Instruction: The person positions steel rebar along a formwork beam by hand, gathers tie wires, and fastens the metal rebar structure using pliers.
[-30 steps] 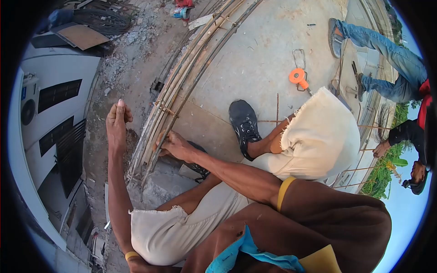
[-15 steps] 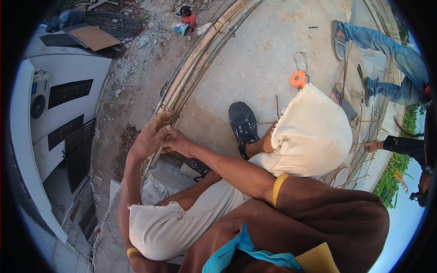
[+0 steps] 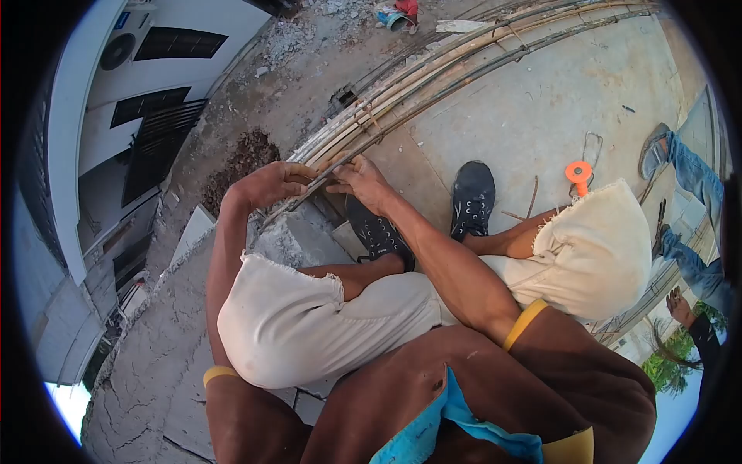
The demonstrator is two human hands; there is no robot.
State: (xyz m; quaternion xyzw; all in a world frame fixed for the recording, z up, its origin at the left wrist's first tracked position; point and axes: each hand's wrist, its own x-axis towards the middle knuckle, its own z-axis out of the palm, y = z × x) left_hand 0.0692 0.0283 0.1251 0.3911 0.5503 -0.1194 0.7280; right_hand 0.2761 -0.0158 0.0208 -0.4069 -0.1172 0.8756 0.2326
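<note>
Long thin steel rebars [image 3: 433, 108] run in a bundle along the slab edge in front of me. My left hand [image 3: 269, 185] reaches to the near end of the bundle, its fingers bent over the outer side and its thumb beside the bar. Just to its right, my right hand [image 3: 363, 184] has its fingers curled over the same dark rebar, thumb below. A small gap separates the two hands. Any tie wire between the fingertips is too small to make out. An orange reel [image 3: 578, 172] with a wire loop lies beside my right knee.
A concrete slab [image 3: 541, 100] lies under my feet, dropping off at the left toward rubble ground. Rough grey masonry [image 3: 297, 236] is below my hands. At right are a person's jeans [image 3: 696, 178] and another hand [image 3: 680, 308]. Someone with a bucket [image 3: 392, 18] is below.
My view has turned, shifting the scene. My hands were close together, overlapping at the rebar; now they are slightly apart along it. The person's hand at right has moved off the bars.
</note>
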